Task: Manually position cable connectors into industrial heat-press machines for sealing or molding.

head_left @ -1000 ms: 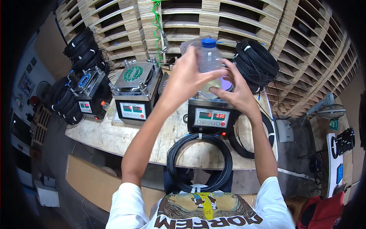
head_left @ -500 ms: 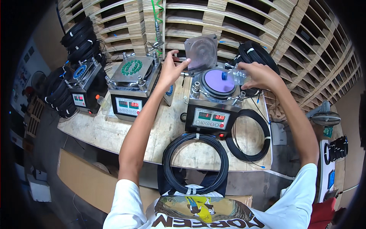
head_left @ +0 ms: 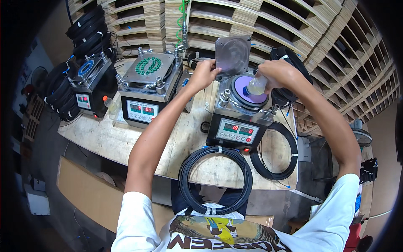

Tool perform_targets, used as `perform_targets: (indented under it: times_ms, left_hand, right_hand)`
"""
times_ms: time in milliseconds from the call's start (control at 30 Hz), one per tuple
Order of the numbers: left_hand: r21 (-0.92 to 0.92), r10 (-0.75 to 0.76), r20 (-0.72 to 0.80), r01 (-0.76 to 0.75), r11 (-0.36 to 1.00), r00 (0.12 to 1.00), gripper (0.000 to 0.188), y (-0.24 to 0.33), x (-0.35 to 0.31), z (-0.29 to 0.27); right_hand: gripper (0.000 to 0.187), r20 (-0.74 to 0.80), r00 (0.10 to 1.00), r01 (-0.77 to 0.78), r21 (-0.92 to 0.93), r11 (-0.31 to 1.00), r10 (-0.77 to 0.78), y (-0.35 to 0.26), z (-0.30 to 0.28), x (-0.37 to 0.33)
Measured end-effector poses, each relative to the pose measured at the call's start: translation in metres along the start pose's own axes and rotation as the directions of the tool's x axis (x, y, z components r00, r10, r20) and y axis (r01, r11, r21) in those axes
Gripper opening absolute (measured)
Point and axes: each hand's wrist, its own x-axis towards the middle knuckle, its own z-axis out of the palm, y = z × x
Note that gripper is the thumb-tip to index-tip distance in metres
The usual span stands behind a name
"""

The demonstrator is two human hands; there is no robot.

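A polishing machine stands in front of me, with a purple round pad on top. My right hand is closed round a small clear plastic bottle holding pale liquid. It tips the bottle steeply, blue cap end down, at the pad's surface. Behind the pad a square metal plate is held up on edge. The fingers of my left hand close on the plate's left edge.
Two similar machines stand to the left, one with a green ring of fittings, one with a blue ring. Black cable coils lie at the front edge and right. An orange-capped bottle stands between the left machines. Stacked wooden pallets rise behind.
My left hand has gone from spread fingers beside the plate to gripping its edge. The bottle has tipped further downward over the pad. The machine's display has changed.
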Motion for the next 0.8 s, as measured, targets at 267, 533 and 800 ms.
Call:
perform_targets:
  times_ms: [267, 533, 800]
  left_hand:
    - [-0.058, 0.037, -0.05, -0.04, 0.998, 0.998, 0.023, -0.015, 0.0, 0.009]
    - [-0.14, -0.01, -0.07, 0.0, 0.99, 0.998, 0.02, -0.016, -0.003, 0.006]
    - [-0.154, -0.029, -0.067, 0.018, 0.988, 0.997, 0.019, -0.01, -0.002, 0.01]
  right_hand:
    - [0.047, 0.035, 0.993, -0.118, 0.105, 0.987, 0.115, 0.028, 0.004, 0.04]
    - [0.048, 0.154, 0.975, -0.173, 0.064, 0.983, 0.162, 0.027, 0.013, -0.017]
    - [0.051, 0.021, 0.997, -0.08, 0.103, 0.991, 0.078, 0.002, 0.003, 0.0]
